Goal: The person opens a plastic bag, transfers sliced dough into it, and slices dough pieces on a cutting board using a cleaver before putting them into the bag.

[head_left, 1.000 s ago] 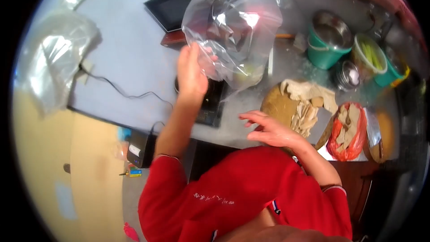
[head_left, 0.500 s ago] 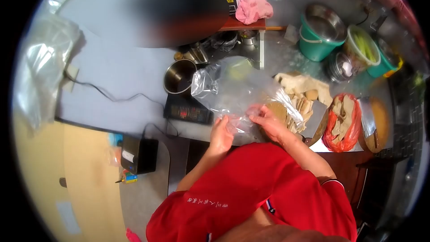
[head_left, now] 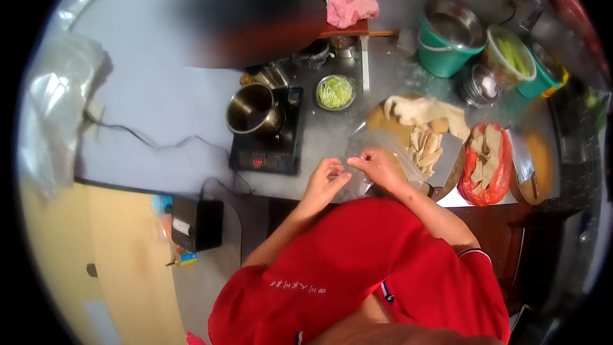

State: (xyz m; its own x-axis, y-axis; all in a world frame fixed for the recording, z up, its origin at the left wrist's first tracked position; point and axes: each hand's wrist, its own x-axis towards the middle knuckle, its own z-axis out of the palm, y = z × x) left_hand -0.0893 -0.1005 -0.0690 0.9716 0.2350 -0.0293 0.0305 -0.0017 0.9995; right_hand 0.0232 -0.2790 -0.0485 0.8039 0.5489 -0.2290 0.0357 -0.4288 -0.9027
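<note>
Bag (head_left: 365,143) in right hand (head_left: 379,168), bowl (head_left: 335,109) of green shreds (head_left: 334,91) beyond.

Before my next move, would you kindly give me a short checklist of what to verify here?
1. Bag in the right hand's grip: ok.
2. Left hand gripping too: not ok, thumb and fingers stand apart.
3. Pot upright on the cooker: ok.
4. Nearer knife well away from the right arm: not ok, its handle lies close by.
5. Pot's contents: cannot tell, inside too dark.
</note>
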